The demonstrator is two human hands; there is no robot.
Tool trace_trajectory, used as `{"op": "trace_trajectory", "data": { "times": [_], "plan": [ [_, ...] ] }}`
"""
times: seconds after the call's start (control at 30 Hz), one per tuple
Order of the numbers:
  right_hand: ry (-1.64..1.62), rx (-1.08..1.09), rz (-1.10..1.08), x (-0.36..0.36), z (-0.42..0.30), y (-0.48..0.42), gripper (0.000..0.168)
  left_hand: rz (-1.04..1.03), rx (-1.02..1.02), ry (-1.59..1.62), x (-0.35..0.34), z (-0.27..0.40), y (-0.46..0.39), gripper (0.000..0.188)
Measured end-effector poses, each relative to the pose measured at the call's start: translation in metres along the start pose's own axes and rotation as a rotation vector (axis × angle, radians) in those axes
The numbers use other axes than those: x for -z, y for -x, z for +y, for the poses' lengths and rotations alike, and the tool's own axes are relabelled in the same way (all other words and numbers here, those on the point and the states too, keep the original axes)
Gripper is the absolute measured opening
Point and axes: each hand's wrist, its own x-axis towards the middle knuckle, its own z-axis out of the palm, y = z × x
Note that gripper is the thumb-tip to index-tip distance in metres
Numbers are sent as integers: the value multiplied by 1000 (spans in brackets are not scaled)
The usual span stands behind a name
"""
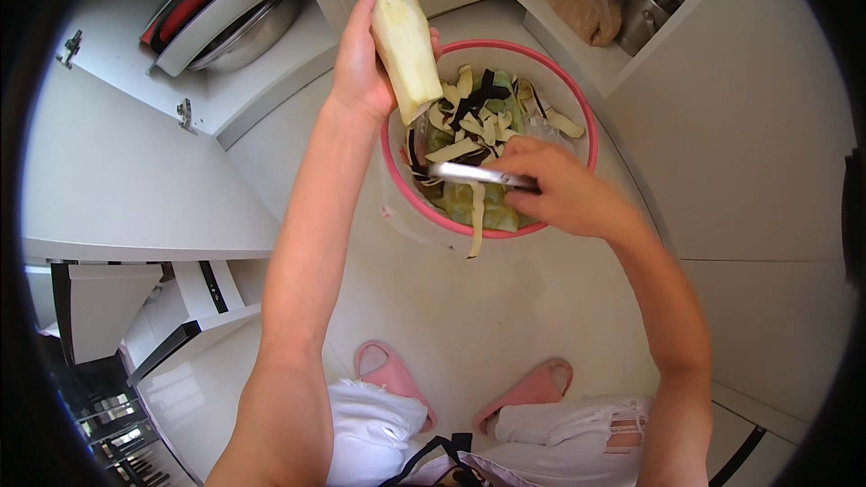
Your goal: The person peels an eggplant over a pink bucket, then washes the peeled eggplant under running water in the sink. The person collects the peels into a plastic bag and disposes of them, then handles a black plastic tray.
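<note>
My left hand (362,61) grips a peeled, pale eggplant-like vegetable (406,47), tilted above the left rim of a bin. In my right hand (565,186) is a metal peeler (473,174), slightly blurred, held level over the bin's front part. A long pale strip of peel (477,216) hangs by the peeler and crosses the rim. The white bin with a pink rim (592,122) stands on the floor below both hands. Inside it lie dark and pale peelings (484,125) and some green scraps or bags (497,206). The peeler's blade is hard to make out.
Cabinet doors stand open around the bin. A left shelf holds metal basins (250,40) and a red pan or lid (203,0). On the right shelf are a tied plastic bag (582,0) and a metal canister (646,13). Drawers (196,325) jut out at left. Pink slippers (396,375) are below.
</note>
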Motion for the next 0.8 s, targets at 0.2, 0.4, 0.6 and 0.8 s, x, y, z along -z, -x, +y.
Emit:
{"op": "trace_trajectory", "data": {
  "times": [0.2, 0.4, 0.6, 0.8],
  "plan": [
    [155, 13, 2, -7, 11, -8, 21, 9, -29, 64, 8, 12, -3, 43],
    [88, -72, 487, 14, -6, -18, 19, 80, -82, 64, 8, 17, -3, 43],
    [-126, -258, 520, 28, 10, -12, 14, 9, -41, 118, -3, 10, 2, 40],
    [-560, -404, 449, 39, -5, -12, 21, -92, 63, 258, -5, 4, -3, 43]
  ]
}}
